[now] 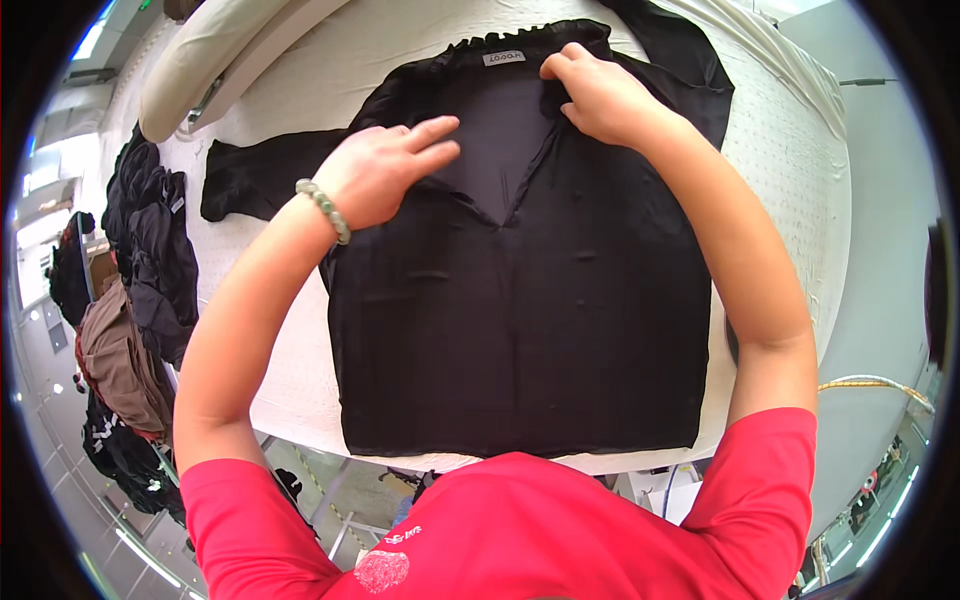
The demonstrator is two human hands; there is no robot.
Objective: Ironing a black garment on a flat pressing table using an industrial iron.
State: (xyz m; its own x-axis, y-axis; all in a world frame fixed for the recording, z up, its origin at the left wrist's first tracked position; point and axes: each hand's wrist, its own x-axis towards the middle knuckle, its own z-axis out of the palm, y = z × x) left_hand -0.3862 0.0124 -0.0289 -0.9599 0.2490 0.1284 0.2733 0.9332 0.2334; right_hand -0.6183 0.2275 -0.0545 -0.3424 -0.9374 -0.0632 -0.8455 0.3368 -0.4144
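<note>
Our right hand (602, 97) pinches the black V-neck blouse (520, 340) at its neckline (536, 165); our left hand (375, 172), fingers extended, looks released.
The blouse lies spread on the white-covered table (785, 235); we judge 1-sided tugging could skew it.

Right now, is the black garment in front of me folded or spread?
Spread: the black garment lies mostly flat on the white cover, its body wide and one sleeve reaching out to the left.
</note>
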